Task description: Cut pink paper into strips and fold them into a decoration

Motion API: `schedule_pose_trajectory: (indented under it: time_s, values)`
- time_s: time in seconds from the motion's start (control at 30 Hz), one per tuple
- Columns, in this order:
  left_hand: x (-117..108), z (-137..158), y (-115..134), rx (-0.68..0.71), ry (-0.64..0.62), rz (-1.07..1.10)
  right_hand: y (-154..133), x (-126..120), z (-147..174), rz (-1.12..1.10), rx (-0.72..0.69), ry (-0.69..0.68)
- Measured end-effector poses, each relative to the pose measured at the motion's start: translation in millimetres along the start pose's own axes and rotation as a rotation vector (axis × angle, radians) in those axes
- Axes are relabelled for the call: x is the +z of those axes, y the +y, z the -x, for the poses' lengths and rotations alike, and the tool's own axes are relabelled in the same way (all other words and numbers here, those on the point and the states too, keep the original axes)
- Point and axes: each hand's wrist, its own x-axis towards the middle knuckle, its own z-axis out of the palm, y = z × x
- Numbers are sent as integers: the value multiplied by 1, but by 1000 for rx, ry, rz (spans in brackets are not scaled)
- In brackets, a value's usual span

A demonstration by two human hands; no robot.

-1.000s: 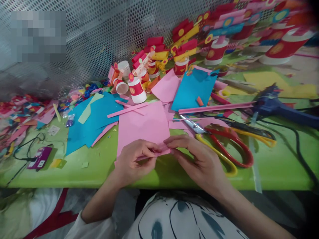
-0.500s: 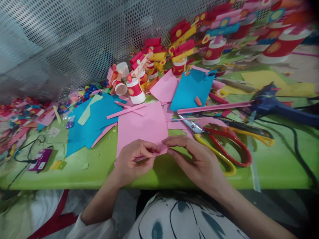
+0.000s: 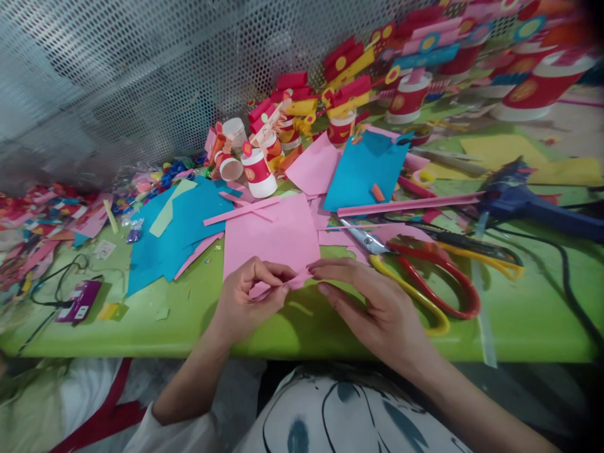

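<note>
A pink sheet of paper lies in front of me, its near edge bent up into a narrow fold. My left hand pinches that near edge between thumb and fingers. Close by on the right, my right hand has thumb and forefinger apart, with its fingertips at the right end of the fold. Whether they press on the paper is hard to make out. Thin pink strips rest across the sheet's far side. Scissors with one red and one yellow handle lie beside my right hand.
Blue paper lies left, and another blue sheet behind. Decorated paper cups line the back by a perforated metal screen. A blue glue gun and its cord are at right, a purple box with a cable at left.
My right thumb and forefinger have parted from the fold's right end, where they were closer together. My left hand keeps its pinch and has shifted very slightly. The view has moved a little.
</note>
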Motion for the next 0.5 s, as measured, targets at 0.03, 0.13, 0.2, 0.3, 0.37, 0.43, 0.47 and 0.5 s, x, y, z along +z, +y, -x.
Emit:
schedule_pose_trajectory:
  time_s: [0.03, 0.13, 0.2, 0.3, 0.37, 0.43, 0.47, 0.5]
  values:
    - [0, 0, 0, -4, -4, 7, 0, 0, 0, -2, 3, -3]
    - [-2, -1, 2, -23, -25, 59, -2, -1, -1, -2, -3, -1]
    - [-3, -3, 3, -32, -60, 101, -3, -1, -1, -3, -8, 0]
    - [-5, -6, 4, -36, -129, 161, -4, -1, -1, -12, 3, -1]
    - [-6, -8, 4, -45, -155, 207, -4, -2, -1, -18, 5, -4]
    - [-5, -9, 4, -63, -161, 242, -4, -2, -1, -19, -4, -10]
    - [-5, -9, 3, -69, -160, 254, -4, -2, -2, -17, -6, -12]
    - [-4, -9, 3, -75, -158, 262, -4, -2, -2, -14, -8, -15]
